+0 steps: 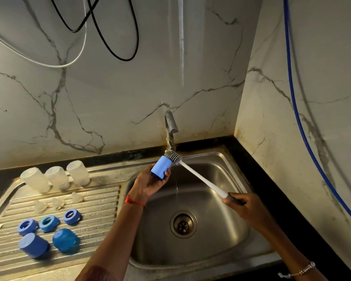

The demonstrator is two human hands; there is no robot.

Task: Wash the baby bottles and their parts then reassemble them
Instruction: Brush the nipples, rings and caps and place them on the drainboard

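Observation:
My left hand (150,182) grips a light blue bottle cap (161,166) over the sink (229,165), just below the tap (171,126). My right hand (244,207) holds the dark grip of a long white bottle brush (201,178); its grey bristle head (173,156) touches the cap's far end. A thin stream of water (177,185) falls past the cap. On the ribbed draining board (97,201) stand three clear bottles (57,178) upside down, three clear teats (58,203), three blue collar rings (48,223) and two blue caps (65,239).
The drain (183,224) sits in the middle of the steel basin. Marble walls close the back and right side. Black and white cables (101,37) hang at the upper left, and a blue hose (298,118) runs down the right wall.

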